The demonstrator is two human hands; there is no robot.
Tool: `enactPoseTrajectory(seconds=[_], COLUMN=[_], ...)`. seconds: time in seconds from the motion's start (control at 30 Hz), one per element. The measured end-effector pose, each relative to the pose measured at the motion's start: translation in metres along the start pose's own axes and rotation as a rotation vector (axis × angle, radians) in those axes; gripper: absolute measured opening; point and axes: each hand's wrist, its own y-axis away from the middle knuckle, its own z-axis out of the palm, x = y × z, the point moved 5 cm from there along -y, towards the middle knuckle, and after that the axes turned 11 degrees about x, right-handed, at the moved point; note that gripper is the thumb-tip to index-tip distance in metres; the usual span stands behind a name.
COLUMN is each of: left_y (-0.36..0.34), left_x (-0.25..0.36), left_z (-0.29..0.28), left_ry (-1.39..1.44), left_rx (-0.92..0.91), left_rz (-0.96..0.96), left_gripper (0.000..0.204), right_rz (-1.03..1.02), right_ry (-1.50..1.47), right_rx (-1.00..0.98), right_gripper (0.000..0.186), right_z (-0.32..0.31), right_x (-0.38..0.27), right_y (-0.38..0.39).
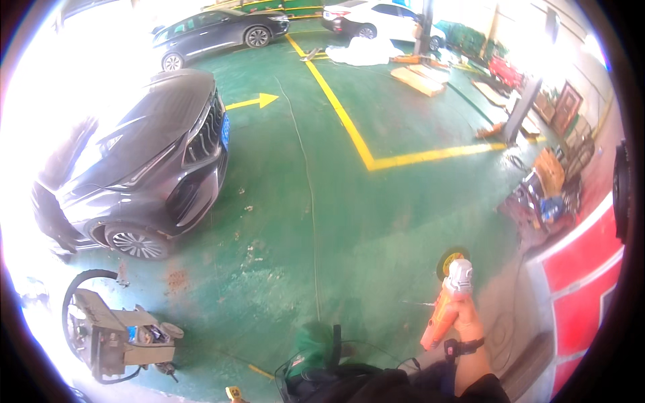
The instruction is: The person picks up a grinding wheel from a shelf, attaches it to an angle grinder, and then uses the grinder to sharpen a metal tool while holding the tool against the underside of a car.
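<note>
My right hand [465, 314] is closed around the orange body of an angle grinder [437, 321], held out at the lower right above the floor. Its silver head points away from me and carries a yellow-green disc [451, 260]. A black strap [463, 347] circles my right wrist. Just a bit of my left hand [238, 401] shows at the bottom edge, beside a small yellow object [232, 391] it seems to hold; most of that hand is cut off. A dark green shape [312, 349], its kind unclear, is low in the middle by my dark clothing.
A dark car [158, 134] with a person at its open side stands left. Below it is a wheeled grey machine [114, 336] with a hose. A thin cable [309, 181] crosses the green floor. Piled parts [544, 191] and a red-and-white panel [584, 289] line the right.
</note>
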Motion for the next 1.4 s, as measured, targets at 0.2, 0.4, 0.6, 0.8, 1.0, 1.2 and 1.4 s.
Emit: enactPoseTrajectory(seconds=[0.2, 0.4, 0.6, 0.8, 1.0, 1.2, 1.4], left_y=[-0.039, -0.114, -0.191, -0.148, -0.179, -0.239, -0.348], left_x=[0.209, 0.44, 0.69, 0.935, 1.02, 1.167, 1.356], left_z=[0.078, 0.11, 0.099, 0.122, 0.164, 0.222, 0.225], left_ry=[0.007, -0.066, 0.108, 0.394, 0.165, 0.208, 0.028], left_rx=[-0.068, -0.083, 0.026, 0.045, 0.007, -0.09, -0.11], left_rz=[0.042, 0.251, 0.411, 0.216, 0.106, 0.008, 0.331], left_gripper=[0.011, 0.009, 0.012, 0.032, 0.027, 0.027, 0.03], right_rz=[-0.062, -0.148, -0.194, -0.353, -0.266, -0.293, -0.313], right_ry=[-0.04, -0.072, -0.31, -0.368, -0.317, -0.341, -0.218], right_rx=[0.028, 0.14, 0.166, 0.144, 0.01, -0.049, 0.091], right_gripper=[0.062, 0.064, 0.067, 0.065, 0.066, 0.066, 0.071], right_z=[0.103, 0.202, 0.29, 0.397, 0.543, 0.658, 0.768], right_x=[-0.048, -0.119, -0.15, -0.219, -0.282, -0.302, -0.319], right_y=[-0.194, -0.356, -0.531, -0.716, -0.897, -1.073, -1.213])
